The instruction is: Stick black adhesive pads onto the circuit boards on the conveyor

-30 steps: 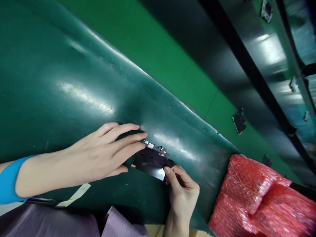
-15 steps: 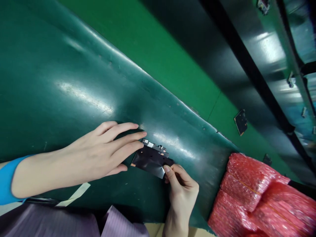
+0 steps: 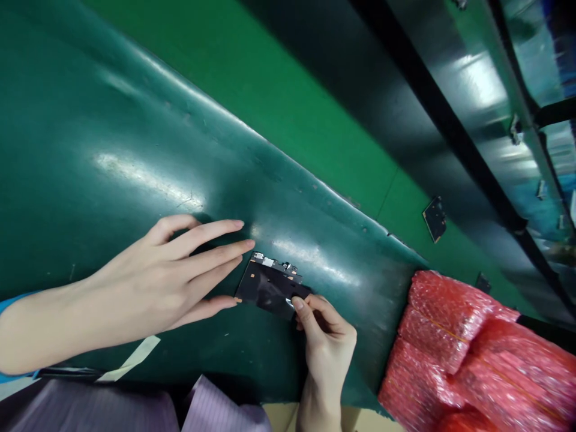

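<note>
**Circuit board pinched at one end, left hand spread beside it**

Board sits low over the green bench, between the two hands, small connectors along its far edge, orange patches near its left end. Face mostly dark and smooth, as if under a black film; whether film or bare board, cannot tell.

Right hand: thumb and bent forefinger pinching the near right corner. Whether that corner is lifted off the bench, cannot tell. Left hand: palm down, fingers spread and slightly bent. Thumb tip reaches the orange patch at the near left corner, forefinger close to the left edge; contact looks likely, not certain. No grip from this side.

Step in hand, by my reading: fingering the dark face at the right corner, the left hand ready to steady the board. Next move calls, I judge, for a light, even pinch and a left thumb kept on the edge, clear of the connectors; a hard tug could slide or flex the board.

Around: strip of pale tape near the bench's front edge; red bubble-wrapped bundles to the right; a second board beyond the bench, on the bright green strip.
</note>
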Tool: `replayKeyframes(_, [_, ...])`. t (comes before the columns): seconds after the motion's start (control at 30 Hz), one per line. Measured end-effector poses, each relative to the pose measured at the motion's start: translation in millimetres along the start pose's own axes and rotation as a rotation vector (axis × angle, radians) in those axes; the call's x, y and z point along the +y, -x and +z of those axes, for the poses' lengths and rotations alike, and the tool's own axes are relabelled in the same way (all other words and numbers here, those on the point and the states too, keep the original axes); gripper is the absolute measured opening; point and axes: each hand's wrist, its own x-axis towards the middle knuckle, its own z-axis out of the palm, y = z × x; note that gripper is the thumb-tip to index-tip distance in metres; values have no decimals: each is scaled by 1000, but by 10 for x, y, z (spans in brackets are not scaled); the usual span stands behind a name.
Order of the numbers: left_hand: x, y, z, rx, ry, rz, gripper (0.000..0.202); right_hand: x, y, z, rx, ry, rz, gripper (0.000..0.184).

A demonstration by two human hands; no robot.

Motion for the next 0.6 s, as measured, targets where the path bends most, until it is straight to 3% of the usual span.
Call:
replayKeyframes(0.17, [60, 42, 24, 28, 57, 43, 30, -30, -9, 9, -6, 3, -13, 23])
replayKeyframes(0.43, [153, 84, 120, -16, 69, 58, 47, -54, -12, 34, -8, 20, -20, 26])
replayKeyframes(0.6, [171, 67, 130, 28, -6, 63, 46, -29, -21, 71, -29, 34, -54, 26])
